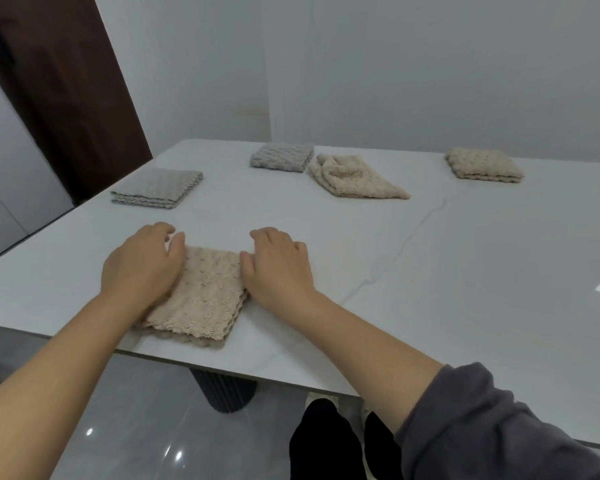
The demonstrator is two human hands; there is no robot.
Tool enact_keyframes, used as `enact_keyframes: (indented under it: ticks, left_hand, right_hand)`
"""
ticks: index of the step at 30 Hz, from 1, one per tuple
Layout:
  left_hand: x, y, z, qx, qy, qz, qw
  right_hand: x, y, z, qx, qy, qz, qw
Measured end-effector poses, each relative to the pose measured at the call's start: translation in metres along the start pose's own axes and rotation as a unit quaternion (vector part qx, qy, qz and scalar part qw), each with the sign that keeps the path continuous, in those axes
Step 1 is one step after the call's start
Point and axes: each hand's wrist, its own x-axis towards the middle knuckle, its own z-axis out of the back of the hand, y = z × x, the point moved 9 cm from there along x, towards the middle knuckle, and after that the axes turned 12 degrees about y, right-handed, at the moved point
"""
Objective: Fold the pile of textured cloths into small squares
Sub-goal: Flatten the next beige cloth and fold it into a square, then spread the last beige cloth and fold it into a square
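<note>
Plainly, both hands are down on the near beige cloth [201, 296], which lies close to the front edge of the white surface [430, 271]. The left hand [142, 265] lies palm-down over the cloth's left side. Its thumb rests flat on the fabric and its fingers bend loosely forward over the far left corner, where the tips reach the surface. The right hand [278, 268] sits against the cloth's right edge. Its thumb touches that edge, and its fingers are relaxed and slightly bent, mostly on the bare surface just beyond the far right corner. Neither hand pinches or lifts the fabric; both seem to press it flat.

Five cloths are in view, three beige and two grey. The near beige cloth is folded into a rough square with layered edges showing along its front, and it lies between the two hands and partly under the left palm. The near grey cloth [156, 188] lies folded flat beyond the left hand, well apart from it. The far grey cloth [282, 157] is a smaller, thicker folded square near the back edge. Just beside it on the right is the loose beige cloth [354, 178], rumpled and not squared. The far beige cloth [484, 166] lies folded at the back right, apart from the others.

A dark grey sleeve [499, 427] covers the right upper arm; the left forearm is bare. Below the surface are a dark ribbed pedestal [226, 393] and a glossy grey floor [118, 427].
</note>
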Motion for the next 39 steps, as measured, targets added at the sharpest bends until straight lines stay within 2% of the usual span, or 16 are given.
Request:
enact_keyframes:
  ticks: [2, 4, 6, 11, 16, 22, 29, 34, 39]
  left_hand:
    - [-0.006, -0.013, -0.009, -0.038, 0.076, -0.095, 0.992]
    - [-0.017, -0.022, -0.033, -0.004, 0.173, -0.159, 0.972]
    - [-0.025, -0.017, -0.055, 0.027, 0.235, -0.157, 0.959]
    - [-0.023, -0.013, -0.062, 0.077, 0.289, -0.123, 0.946]
    - [-0.012, -0.057, -0.047, 0.099, 0.254, -0.135, 0.953]
    - [0.013, -0.165, -0.076, 0.095, 0.248, -0.226, 0.937]
    - [0.081, -0.247, -0.122, 0.080, 0.246, -0.224, 0.940]
    - [0.124, -0.285, -0.143, 0.056, 0.196, -0.230, 0.952]
    - [0.149, -0.301, -0.150, 0.033, 0.138, -0.216, 0.966]
  right_hand:
    - [-0.009, 0.016, -0.015, -0.014, 0.060, 0.040, 0.997]
    - [-0.018, 0.024, -0.037, -0.044, 0.117, 0.048, 0.991]
    - [-0.023, 0.023, -0.057, -0.066, 0.150, 0.035, 0.986]
    - [-0.023, 0.018, -0.060, -0.061, 0.170, 0.033, 0.983]
    - [-0.021, -0.025, -0.024, -0.025, 0.138, 0.038, 0.989]
    - [-0.013, -0.122, 0.019, -0.062, 0.107, -0.050, 0.991]
    - [0.015, -0.232, 0.062, -0.075, 0.096, -0.152, 0.981]
    - [0.051, -0.268, 0.075, -0.070, 0.079, -0.149, 0.983]
    - [0.074, -0.278, 0.087, -0.072, 0.020, -0.120, 0.990]
